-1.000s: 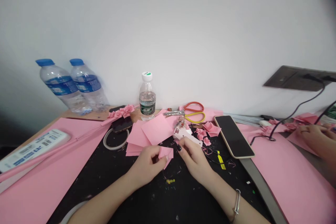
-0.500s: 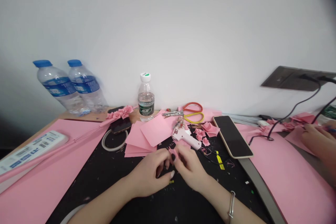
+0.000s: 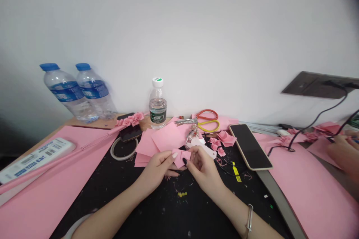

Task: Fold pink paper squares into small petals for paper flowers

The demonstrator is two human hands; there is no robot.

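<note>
Between my two hands is a small folded piece of pink paper, its creases facing me. My left hand pinches its left side, thumb on top. The right side is gripped by my right hand, its dark-nailed thumb pressing on the paper's front. Just behind lie loose pink paper squares and a white glue gun, partly hidden by my right fingers. Small folded pink paper flowers sit to the right of the gun. Scissors with red and yellow handles lie farther back.
A phone lies at right, a roll of tape at left. Bottles stand along the wall. Large pink sheets flank the black mat. Another person's hand works at far right, near a cable.
My hands have turned the pink paper so its folded face shows; before, my fingers mostly covered it. My left thumb has moved up onto it. The view has shifted slightly.
</note>
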